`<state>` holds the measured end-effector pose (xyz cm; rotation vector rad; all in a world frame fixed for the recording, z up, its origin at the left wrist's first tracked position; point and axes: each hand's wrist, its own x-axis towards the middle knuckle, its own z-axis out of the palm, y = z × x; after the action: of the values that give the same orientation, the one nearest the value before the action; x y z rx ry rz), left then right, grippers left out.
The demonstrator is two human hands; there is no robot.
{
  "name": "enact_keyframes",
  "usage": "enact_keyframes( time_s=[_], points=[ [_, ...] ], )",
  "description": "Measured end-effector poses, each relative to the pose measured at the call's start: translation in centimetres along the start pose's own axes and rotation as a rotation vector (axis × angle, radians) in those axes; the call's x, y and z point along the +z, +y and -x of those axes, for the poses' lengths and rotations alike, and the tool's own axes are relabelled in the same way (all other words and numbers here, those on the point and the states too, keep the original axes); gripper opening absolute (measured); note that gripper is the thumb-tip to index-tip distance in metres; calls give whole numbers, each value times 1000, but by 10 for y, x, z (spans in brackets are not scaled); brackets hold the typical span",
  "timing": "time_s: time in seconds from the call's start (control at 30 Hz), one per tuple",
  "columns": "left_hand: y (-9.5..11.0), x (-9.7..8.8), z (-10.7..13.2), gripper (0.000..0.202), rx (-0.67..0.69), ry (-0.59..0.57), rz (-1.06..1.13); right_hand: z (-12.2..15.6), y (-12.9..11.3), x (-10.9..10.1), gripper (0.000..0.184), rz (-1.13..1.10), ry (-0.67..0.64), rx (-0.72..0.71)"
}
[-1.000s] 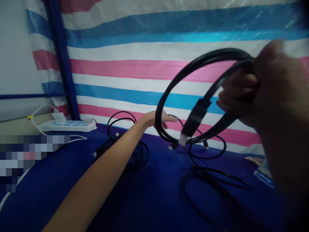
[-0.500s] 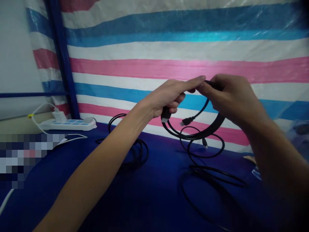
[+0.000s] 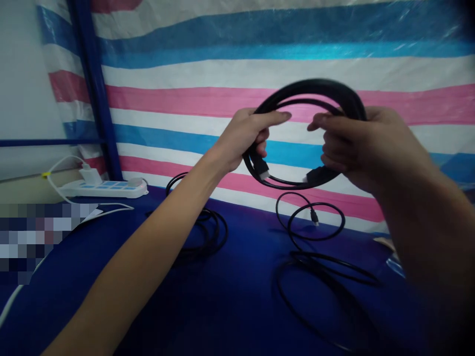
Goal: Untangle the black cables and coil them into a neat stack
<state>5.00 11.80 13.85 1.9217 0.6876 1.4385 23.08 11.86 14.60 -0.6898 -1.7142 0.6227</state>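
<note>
Held up in front of the striped sheet is a coiled black HDMI cable [image 3: 315, 85]. My left hand [image 3: 252, 131] is closed around the left side of the coil, thumb pointing right. On the right side, my right hand [image 3: 356, 141] grips the same coil, its thumb pointing left. One plug [image 3: 261, 168] hangs below my left fingers, and the other plug [image 3: 313, 175] lies along the bottom of the loop by my right hand. Below, a loosely looped black cable [image 3: 319, 237] with a small plug [image 3: 314, 217] rests on the blue surface.
Another black cable coil [image 3: 218, 232] lies partly behind my left forearm. At the left stands a white power strip [image 3: 106, 188] with a white charger and cord. A striped sheet [image 3: 222, 74] rises at the back beside a blue post [image 3: 94, 89]. Clear plastic [image 3: 395, 264] lies at right.
My hands have moved apart, and the coil has swung up into a round upright loop between them. The dangling plug end is now gathered against the loop.
</note>
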Motion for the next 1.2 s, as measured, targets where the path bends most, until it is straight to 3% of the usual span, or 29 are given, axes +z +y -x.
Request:
enact_keyframes(
  time_s=[0.07,0.1,0.17,0.27,0.37,0.43,0.53,0.73,0.8,0.97,1.1,1.2],
  points=[
    [2,2,3,29,-94,-275,-12,0,3,-3,16,267,67,-20],
    [4,3,4,29,-150,-390,-21,0,6,-6,22,386,40,-5],
    [8,8,6,31,-249,-505,-44,1,10,-14,33,517,-118,44],
    [10,16,4,39,-277,-422,-28,4,10,-25,40,481,-363,98],
    [8,19,1,50,-238,-306,78,7,6,-26,48,245,-451,122],
    [6,19,0,52,-194,-234,120,6,4,-21,48,127,-386,78],
    [3,19,-1,46,-139,-122,67,4,6,-12,44,152,-236,-26],
    [-1,26,-2,48,-82,107,-245,3,6,-11,39,87,-264,12],
    [0,26,-2,50,-77,95,-248,2,4,-14,39,54,-242,28],
    [3,21,-1,36,-27,-151,111,-2,-2,-19,37,-88,-13,17],
    [0,23,-3,42,-58,-45,218,-3,-4,-19,35,-195,10,95],
    [-7,27,-6,40,7,75,275,-2,-4,-15,36,-207,-18,123]
  ],
)
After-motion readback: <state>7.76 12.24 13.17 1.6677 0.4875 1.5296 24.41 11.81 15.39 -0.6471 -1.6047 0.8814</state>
